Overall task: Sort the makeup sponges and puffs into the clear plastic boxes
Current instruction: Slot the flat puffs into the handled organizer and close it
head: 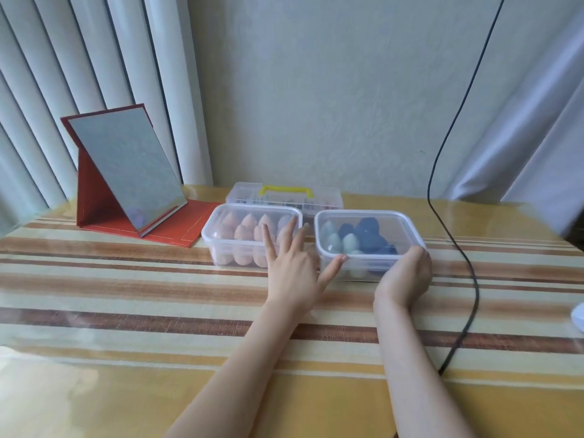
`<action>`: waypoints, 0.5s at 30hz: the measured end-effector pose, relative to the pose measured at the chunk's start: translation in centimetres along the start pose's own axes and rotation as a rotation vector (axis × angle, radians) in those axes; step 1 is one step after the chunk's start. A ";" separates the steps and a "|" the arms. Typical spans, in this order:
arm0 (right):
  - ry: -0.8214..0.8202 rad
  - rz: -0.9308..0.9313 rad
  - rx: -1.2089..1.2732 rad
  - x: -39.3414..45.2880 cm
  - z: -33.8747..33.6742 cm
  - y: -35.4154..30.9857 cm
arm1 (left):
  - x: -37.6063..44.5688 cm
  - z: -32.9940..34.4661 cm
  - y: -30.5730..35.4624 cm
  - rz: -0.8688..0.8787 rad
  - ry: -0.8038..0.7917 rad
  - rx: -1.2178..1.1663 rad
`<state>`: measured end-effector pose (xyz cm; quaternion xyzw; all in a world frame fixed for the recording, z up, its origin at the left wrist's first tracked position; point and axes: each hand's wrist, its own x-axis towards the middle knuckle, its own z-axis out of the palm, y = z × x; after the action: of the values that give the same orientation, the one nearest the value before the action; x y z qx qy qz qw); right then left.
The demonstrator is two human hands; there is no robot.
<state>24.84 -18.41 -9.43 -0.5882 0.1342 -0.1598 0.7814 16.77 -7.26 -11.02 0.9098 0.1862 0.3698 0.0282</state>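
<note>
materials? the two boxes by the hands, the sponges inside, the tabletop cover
Left box and right box: clear rigid plastic, contents show through.
Peach sponges, green and blue sponges: matte, likely soft foam.
Table cover: glossy, probably clear vinyl over striped cloth; it reflects light.

two clear boxes sit side by side: left box (218, 230) holds peach sponges (243, 232), right box (407, 226) mint and navy ones (350, 241).

Soft, even daylight, fairly bright. Pale glare sits on the glossy table (94, 390) left of the left hand (292, 267) and far right of the right hand (406, 275). Edges bow; detail is slightly soft.
</note>
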 end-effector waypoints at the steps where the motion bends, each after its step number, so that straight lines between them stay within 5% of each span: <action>1: -0.023 -0.019 -0.014 -0.2 0.3 0.2 | -0.1 0.2 -0.5 -0.013 0.014 0.012; 10: -0.229 -0.115 -0.099 0.2 1.0 1.1 | 0.7 0.5 -2.3 -0.011 0.299 -0.274; 15: -0.369 -0.163 -0.226 0.2 1.0 1.9 | 0.1 0.2 -2.7 0.030 0.073 0.033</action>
<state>25.61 -17.09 -10.95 -0.7000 -0.0419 -0.0961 0.7064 16.07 -4.68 -11.61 0.8987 0.1794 0.4001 0.0010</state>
